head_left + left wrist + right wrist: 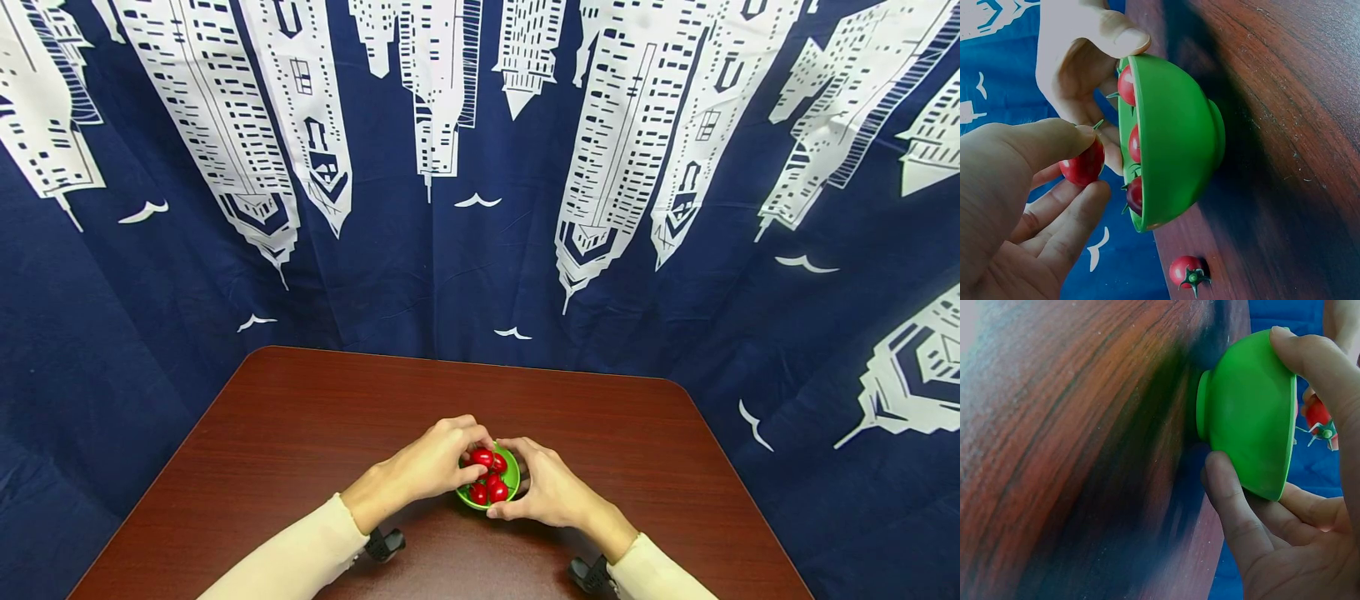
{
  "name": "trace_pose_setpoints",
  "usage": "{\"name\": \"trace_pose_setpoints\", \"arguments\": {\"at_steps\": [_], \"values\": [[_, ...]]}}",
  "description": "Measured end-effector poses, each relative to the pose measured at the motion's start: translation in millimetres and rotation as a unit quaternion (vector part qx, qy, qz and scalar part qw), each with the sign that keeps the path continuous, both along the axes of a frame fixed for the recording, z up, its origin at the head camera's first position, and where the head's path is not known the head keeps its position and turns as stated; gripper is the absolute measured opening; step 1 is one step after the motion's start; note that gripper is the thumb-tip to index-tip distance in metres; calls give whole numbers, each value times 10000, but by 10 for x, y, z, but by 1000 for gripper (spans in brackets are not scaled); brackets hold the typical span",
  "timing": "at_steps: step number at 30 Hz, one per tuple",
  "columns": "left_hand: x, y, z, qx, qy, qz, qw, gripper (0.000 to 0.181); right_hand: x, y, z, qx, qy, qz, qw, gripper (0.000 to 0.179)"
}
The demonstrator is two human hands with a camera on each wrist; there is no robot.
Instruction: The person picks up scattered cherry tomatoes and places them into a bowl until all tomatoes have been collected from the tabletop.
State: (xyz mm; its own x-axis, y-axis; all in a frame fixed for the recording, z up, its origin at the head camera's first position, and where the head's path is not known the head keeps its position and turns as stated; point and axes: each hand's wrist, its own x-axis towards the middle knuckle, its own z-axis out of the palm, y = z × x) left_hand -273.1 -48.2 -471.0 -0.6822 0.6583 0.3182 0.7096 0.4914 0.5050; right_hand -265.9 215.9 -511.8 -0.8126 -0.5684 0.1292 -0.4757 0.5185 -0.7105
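Observation:
My left hand (438, 460) pinches a red cherry tomato (1083, 164) with a green stem between thumb and fingers. It holds this tomato just above the mouth of a small green bowl (1172, 144). Several more cherry tomatoes (497, 490) lie inside the bowl, their green stems partly showing in the left wrist view. Around the bowl's right side curls my right hand (553, 490), its thumb at the rim and its fingers along the wall in the right wrist view. Another cherry tomato (1185, 271) sits on the table near the bowl; in the head view I cannot see it.
Both hands work over a brown wood-grain table (360, 400) with rounded far corners. Behind it hangs a dark blue cloth (390, 283) printed with white buildings and birds. Dark wrist straps (384, 546) sit by the cream sleeves (292, 554).

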Motion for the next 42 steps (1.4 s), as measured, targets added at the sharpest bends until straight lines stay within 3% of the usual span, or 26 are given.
{"name": "trace_pose_setpoints", "arguments": {"at_steps": [13,25,42], "values": [[11,-16,-4,-168,146,198,9996,48,6,4,9,33,0,3,10000,100],[5,-41,7,-174,282,251,9991,48,11,3,7,22,13,-6,10000,102],[-50,-156,-24,-225,431,652,9967,47,15,-6,6,10,2,-70,10000,103]]}}
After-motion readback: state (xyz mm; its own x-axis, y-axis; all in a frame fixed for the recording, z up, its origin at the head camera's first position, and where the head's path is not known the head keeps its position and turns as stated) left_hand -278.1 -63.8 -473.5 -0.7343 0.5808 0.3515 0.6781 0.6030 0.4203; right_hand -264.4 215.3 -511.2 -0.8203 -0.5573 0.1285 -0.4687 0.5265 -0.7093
